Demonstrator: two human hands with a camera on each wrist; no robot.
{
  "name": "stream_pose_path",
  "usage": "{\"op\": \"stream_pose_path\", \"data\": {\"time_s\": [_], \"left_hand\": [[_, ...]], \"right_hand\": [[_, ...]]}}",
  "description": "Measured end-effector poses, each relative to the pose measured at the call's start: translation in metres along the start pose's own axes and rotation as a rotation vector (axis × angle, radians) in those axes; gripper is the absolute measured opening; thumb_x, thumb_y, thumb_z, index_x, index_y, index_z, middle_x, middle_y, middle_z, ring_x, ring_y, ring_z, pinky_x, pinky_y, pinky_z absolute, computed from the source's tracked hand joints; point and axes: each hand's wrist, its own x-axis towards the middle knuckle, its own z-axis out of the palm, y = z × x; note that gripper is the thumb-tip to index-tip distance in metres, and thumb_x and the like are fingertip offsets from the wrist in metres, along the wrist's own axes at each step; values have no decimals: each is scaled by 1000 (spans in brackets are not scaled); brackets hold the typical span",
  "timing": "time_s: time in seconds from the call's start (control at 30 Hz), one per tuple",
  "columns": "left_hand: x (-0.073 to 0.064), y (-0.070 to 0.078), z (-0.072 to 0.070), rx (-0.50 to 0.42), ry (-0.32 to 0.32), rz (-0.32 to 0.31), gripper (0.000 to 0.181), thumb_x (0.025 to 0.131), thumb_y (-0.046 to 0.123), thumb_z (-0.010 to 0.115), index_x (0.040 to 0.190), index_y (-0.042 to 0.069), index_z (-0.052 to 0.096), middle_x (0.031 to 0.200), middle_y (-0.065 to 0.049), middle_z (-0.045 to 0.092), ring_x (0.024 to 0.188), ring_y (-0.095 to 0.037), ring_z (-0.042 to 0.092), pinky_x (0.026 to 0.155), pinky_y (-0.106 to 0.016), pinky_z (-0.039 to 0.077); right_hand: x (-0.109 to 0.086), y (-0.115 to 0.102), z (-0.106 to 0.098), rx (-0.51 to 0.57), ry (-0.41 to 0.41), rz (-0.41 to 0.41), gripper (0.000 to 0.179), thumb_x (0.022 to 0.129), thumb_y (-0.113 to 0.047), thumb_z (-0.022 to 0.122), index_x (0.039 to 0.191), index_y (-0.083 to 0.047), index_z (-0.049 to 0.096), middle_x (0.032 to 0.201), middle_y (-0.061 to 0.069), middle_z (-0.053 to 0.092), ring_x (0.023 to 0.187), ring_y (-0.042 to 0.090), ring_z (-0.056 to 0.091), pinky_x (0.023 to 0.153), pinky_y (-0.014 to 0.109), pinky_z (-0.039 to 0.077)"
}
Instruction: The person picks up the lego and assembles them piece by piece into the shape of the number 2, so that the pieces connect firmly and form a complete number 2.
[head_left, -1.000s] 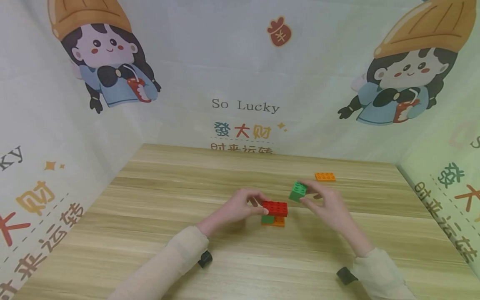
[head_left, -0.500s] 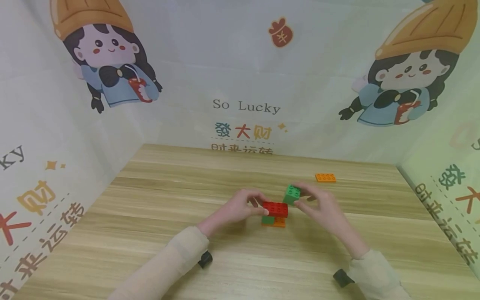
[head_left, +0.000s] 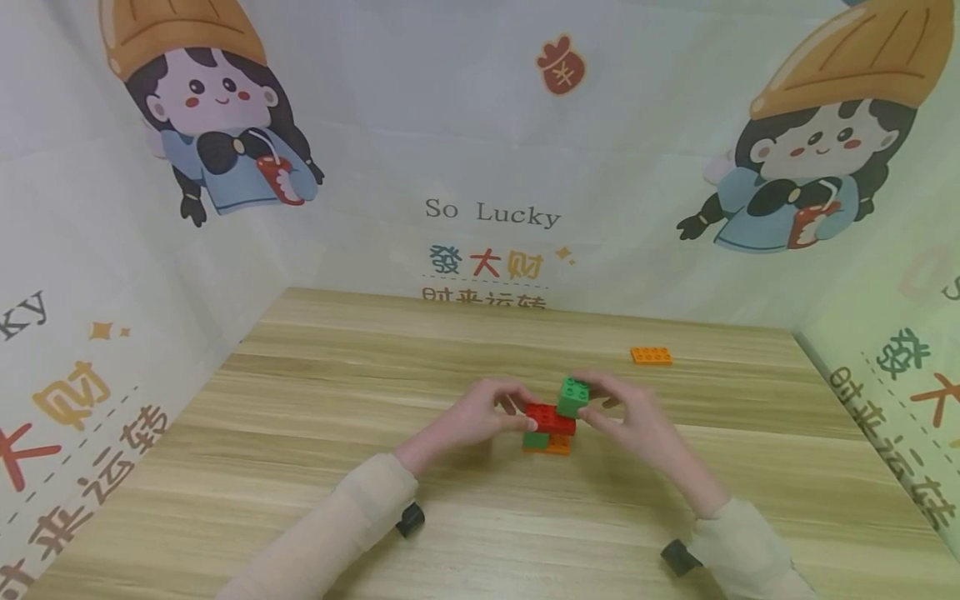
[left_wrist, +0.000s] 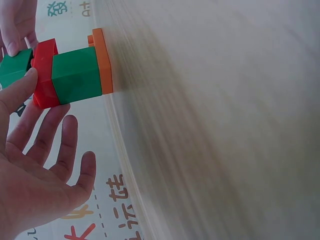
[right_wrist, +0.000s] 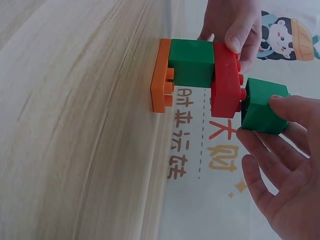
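A small stack of toy building bricks stands on the wooden table. At its bottom is an orange plate (head_left: 559,446), with a green brick (right_wrist: 191,62) on one end and a red brick (head_left: 542,418) on top of that, jutting out over the plate's bare studs. My left hand (head_left: 480,410) pinches the red brick between thumb and fingers at its left end. In my right hand (head_left: 639,417), a second green brick (right_wrist: 263,106) is pinched between thumb and fingertips. Its underside is right at the studs on the red brick's right end, slightly tilted in the right wrist view.
Behind my right hand, a loose orange plate (head_left: 651,356) lies on the wooden table (head_left: 360,350). Printed cloth (head_left: 360,150) surrounds the table at the back and both sides. A black wrist device (head_left: 410,520) sits under each sleeve.
My right hand has carried its green brick left and slightly down, from beside the stack to over the red brick's right end. The left hand has kept its grip on the red brick.
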Motion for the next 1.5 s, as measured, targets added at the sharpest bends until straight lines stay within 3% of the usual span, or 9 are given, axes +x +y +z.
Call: {"op": "stream_pose_path", "data": {"time_s": [0.47,0.87,1.5], "left_hand": [[-1,2,0,-10,-3,12,27,85,21,78,110,16,72,101,2,73,85,-11,61,77,-28,49],[-1,1,0,-20,-8,17,27,85,21,77,111,16,72,101,1,72,85,-12,60,76,-27,49],[-1,4,0,-8,-3,8,26,85,19,77,110,16,73,103,2,73,84,-12,61,76,-28,49]], "right_hand": [[-1,-1,3,10,-47,-25,46,90,-6,70,134,-7,58,122,11,70,98,26,71,80,32,59],[-2,-4,1,6,-77,33,36,102,-19,55,137,-16,58,129,8,68,95,21,71,82,41,58],[-1,-6,1,20,-70,6,34,99,-13,59,132,-8,61,123,13,71,91,24,72,79,38,59]]}}
